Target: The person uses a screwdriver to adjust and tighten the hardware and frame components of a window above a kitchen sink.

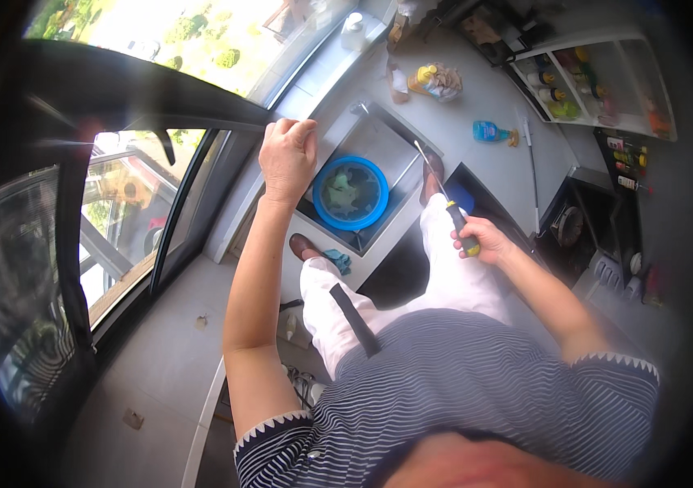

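**A long screwdriver with a black-and-yellow handle [455, 215], out but not yet at work**

From where I stood, the person seemed to be between moves, tool ready and one arm raised. The right hand [486, 241] had its fingers wrapped around the screwdriver's handle, low in front of the right leg, with the bare metal shaft pointing away from the body and its tip against no screw that I could see. The left hand [289, 159] was up beside the broad, dark window frame [192, 102], its fingers curled in and thumb pressed to forefinger; I couldn't tell whether they pinched something small, or whether the knuckles touched the frame.

Two plain brown shoes [304, 246] stood on either side of the rectangular metal sink [383, 146], where a round, bright-blue plastic basin [320, 191] sat.

I judged this a preparing step, probably finding a spot on the frame. The next move, to my mind, called for secure footing first, then bringing the tip up square to the fitting while the left hand steadied the work.
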The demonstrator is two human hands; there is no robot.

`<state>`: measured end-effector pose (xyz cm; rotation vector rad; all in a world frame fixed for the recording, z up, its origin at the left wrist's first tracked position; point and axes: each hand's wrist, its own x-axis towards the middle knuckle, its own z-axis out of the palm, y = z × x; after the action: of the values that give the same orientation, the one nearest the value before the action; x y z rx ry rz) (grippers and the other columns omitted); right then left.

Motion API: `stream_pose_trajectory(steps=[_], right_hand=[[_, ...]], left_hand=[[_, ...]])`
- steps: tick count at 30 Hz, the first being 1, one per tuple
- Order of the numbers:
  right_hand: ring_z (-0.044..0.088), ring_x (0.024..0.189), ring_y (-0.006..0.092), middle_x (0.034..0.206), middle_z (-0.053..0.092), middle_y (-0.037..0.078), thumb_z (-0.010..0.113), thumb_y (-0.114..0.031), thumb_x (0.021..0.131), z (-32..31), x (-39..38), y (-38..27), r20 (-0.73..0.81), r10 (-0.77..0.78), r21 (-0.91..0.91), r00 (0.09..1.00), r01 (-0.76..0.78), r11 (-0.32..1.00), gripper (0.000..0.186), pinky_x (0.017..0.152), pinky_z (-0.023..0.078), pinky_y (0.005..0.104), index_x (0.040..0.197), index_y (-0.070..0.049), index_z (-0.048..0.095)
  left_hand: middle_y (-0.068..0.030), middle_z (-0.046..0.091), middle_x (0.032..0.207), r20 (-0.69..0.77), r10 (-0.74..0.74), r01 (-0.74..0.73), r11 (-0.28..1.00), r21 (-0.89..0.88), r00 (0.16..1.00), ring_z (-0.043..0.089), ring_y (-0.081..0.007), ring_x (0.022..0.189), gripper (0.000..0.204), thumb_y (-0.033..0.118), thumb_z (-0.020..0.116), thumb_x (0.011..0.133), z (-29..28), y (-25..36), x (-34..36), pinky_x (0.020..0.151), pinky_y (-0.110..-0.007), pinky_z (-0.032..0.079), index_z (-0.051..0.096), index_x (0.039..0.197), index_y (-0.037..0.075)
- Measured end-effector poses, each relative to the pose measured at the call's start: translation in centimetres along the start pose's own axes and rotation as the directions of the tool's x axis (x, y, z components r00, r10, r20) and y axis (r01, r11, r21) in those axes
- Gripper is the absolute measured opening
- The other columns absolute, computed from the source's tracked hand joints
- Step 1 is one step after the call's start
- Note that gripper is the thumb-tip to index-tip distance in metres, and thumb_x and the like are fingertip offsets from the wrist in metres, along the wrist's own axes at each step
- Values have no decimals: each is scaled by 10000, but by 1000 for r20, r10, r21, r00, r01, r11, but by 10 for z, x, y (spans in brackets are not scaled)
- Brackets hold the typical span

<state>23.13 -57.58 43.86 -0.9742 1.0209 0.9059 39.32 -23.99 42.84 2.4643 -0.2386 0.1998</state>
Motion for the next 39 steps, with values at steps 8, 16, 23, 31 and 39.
stream_pose_trajectory(steps=[8, 16, 23, 31, 39], right_hand=[[545, 591, 119, 708, 547, -8, 599, -190, 790, -61, 166, -10, -15, 237, 108, 971, -234, 966, 102, 503, 442, 303, 831, -119, 539], [540, 590, 138, 698, 522, 23, 588, -180, 801, -77, 250, -9, 48, 307, 235, 951, -309, 922, 139, 474, 439, 289, 826, -74, 501], [526, 574, 120, 721, 511, 28, 592, -171, 814, -69, 234, -61, 295, 238, 325, 925, -332, 886, 173, 451, 416, 259, 898, -59, 490], [529, 571, 144, 718, 504, 68, 603, -124, 793, -108, 226, -95, 391, 274, 402, 879, -431, 808, 274, 460, 421, 267, 992, -51, 429], [533, 577, 117, 714, 508, 44, 581, -139, 830, -108, 222, -95, 376, 227, 394, 898, -377, 838, 211, 452, 415, 237, 953, -26, 452]], left_hand=[[-122, 613, 768, 211, -277, 290, 956, -34, 938, 625, -267, 705, 153, 182, 621, 782, 265, -21, 77, 678, -339, 488, 684, 866, 71], [-155, 665, 843, 192, -317, 301, 948, 108, 929, 654, -252, 755, 277, 228, 559, 815, 428, -54, 195, 722, -331, 504, 645, 1012, 54], [-114, 656, 789, 8, -297, 275, 894, 352, 955, 635, -199, 709, 236, 176, 551, 835, 506, -101, 266, 666, -307, 502, 626, 1000, 26], [-88, 627, 765, -100, -454, 458, 815, 354, 885, 603, -178, 687, 226, 181, 527, 848, 559, -157, 296, 637, -292, 481, 608, 982, 18], [-62, 597, 741, -195, -498, 496, 866, -59, 845, 571, -157, 666, 221, 186, 504, 862, 543, -166, 292, 609, -278, 461, 590, 963, 10]])
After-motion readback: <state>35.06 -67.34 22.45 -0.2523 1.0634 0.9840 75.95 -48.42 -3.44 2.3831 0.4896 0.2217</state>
